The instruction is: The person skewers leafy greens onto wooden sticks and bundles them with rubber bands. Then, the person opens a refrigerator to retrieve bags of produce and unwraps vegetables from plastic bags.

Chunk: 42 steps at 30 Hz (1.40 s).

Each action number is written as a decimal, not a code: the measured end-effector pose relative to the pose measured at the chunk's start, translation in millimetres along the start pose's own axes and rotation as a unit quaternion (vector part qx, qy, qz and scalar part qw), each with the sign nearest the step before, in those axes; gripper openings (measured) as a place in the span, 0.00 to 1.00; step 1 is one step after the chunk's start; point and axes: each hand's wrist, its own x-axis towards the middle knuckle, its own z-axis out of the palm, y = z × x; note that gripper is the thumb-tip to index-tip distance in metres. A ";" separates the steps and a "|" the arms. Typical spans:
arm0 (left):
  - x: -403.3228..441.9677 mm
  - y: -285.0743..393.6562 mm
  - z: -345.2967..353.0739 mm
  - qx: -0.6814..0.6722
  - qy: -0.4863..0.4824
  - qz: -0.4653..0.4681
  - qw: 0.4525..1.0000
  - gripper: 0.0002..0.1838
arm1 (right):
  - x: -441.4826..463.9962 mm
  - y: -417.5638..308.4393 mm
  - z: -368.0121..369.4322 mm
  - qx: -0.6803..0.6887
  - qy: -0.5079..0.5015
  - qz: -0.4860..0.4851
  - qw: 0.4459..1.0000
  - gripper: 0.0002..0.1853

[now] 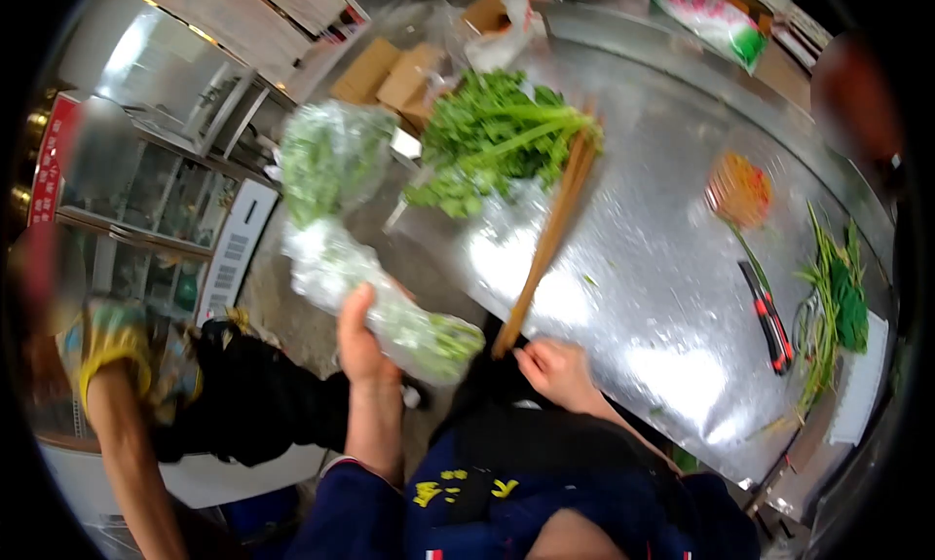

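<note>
My left hand [365, 346] grips a long bundle of green leafy stalks in a clear plastic bag [336, 258], held up left of the metal table. The bundle's leafy end points up and its cut stems point right. My right hand [558, 370] is closed at the table's near edge, by the lower end of a long brown strip [550, 253]; whether its fingers hold anything is too small to tell. Beyond, at the strip's upper end, loose leafy celery [497, 141] lies on the table.
The metal table [643, 239] bears a red and black cutter [766, 317], a container of orange-red pieces [740, 190] and green stalks [828, 297]. Cardboard boxes [399, 78] stand behind. Another person's arm [127, 443] is at left; another person is at upper right.
</note>
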 end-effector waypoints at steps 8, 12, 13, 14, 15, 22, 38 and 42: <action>-62.2 17.8 6.2 -0.043 0.103 0.051 0.993 0.19 | 1.6 3.9 -2.5 0.052 0.012 0.015 0.998 0.10; -97.5 27.0 9.0 -0.075 0.125 0.069 0.987 0.19 | -0.9 4.1 2.4 0.061 0.057 0.000 0.997 0.11; -105.3 28.1 8.7 -0.079 0.135 0.079 0.984 0.19 | -0.4 3.5 2.4 0.056 0.058 0.003 0.997 0.11; -110.8 29.6 7.3 -0.085 0.148 0.091 0.981 0.19 | 1.7 3.7 3.4 0.052 0.056 0.003 0.997 0.11; -118.2 31.5 1.9 -0.071 0.160 0.099 0.980 0.19 | 0.4 5.4 5.9 0.025 0.048 0.017 0.998 0.11; -158.0 36.5 -101.3 0.103 0.324 0.252 0.906 0.21 | -1.5 -3.6 16.2 -0.004 0.038 0.052 0.998 0.11; -236.4 -13.5 -384.9 0.289 0.509 0.264 0.767 0.22 | 1.9 26.3 35.2 -0.127 0.039 0.001 0.991 0.14; -216.2 -10.4 -385.8 0.284 0.544 0.165 0.772 0.24 | 5.2 5.1 31.4 -0.394 -0.059 -0.082 0.914 0.16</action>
